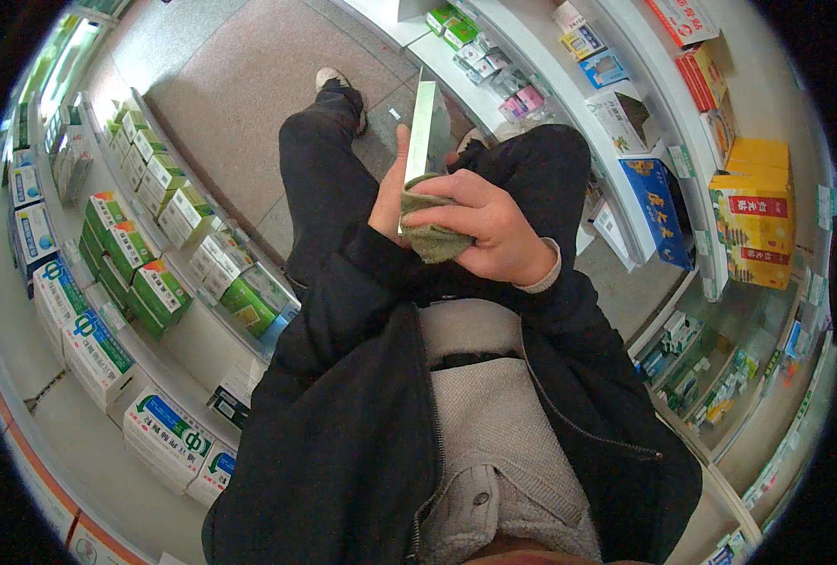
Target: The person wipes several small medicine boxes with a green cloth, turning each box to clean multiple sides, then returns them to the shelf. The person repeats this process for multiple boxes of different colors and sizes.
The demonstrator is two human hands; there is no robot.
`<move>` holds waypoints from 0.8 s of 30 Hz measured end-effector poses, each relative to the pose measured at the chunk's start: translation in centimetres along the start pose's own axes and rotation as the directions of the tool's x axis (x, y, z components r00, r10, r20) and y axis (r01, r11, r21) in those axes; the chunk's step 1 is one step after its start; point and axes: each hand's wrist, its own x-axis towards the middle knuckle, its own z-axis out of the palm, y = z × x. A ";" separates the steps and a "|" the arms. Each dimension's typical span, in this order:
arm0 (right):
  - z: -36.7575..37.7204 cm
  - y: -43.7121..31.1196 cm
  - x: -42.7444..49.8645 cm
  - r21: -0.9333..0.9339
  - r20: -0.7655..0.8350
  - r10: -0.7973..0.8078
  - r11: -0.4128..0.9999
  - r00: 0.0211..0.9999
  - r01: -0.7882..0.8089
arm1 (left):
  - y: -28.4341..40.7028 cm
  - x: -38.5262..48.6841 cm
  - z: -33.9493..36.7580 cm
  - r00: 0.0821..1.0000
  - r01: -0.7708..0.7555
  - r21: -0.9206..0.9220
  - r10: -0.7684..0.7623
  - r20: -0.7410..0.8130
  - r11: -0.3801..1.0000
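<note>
A flat carton (424, 131) with a pale green narrow side stands on edge in front of my lap. My left hand (388, 194) grips it from the left, thumb pointing up along its side; the fingers are largely hidden behind it. A folded olive-green cloth (429, 244) is pinched in my right hand (496, 226), whose fingers press it over the near end of the carton. Both hands are close together above my thighs. The carton's broad face is seen at a steep slant, and its print cannot be made out.
Shelves of medicine cartons curve along both sides: green-and-white boxes (153, 293) and blue-and-white boxes (97, 353) left, yellow cartons (754, 222) and a dark blue box (655, 208) right. A glass case (708, 367) is at lower right. Tiled floor (227, 92) lies ahead.
</note>
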 end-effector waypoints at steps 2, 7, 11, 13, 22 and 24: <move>-0.3 0.1 0.1 -0.024 0.061 -0.046 0.999 0.997 0.048 | 0.1 0.4 -0.7 0.999 0.048 0.048 -0.048 -0.001 0.998; -1.6 1.3 0.9 -0.178 0.006 0.012 0.984 1.000 -0.010 | -0.6 0.5 -0.2 0.991 -0.135 0.044 0.136 -0.009 0.990; -2.8 2.8 2.1 -0.317 -0.203 0.012 0.945 0.979 -0.077 | -0.1 -0.2 1.1 0.968 -0.238 0.336 0.250 0.009 0.911; -3.3 3.2 2.5 -0.379 -0.314 0.046 0.910 0.948 -0.170 | 0.1 -0.8 1.6 0.981 -0.189 0.380 0.194 0.027 0.906; -2.0 -0.6 1.0 -0.100 0.169 -0.036 0.994 0.985 0.053 | 1.2 -0.4 -0.2 0.974 -0.178 0.279 0.210 -0.087 0.944; -3.0 -1.3 0.5 0.106 0.287 -0.028 0.994 0.958 -0.003 | 1.6 -0.3 -0.9 0.965 -0.159 0.209 0.197 -0.172 0.965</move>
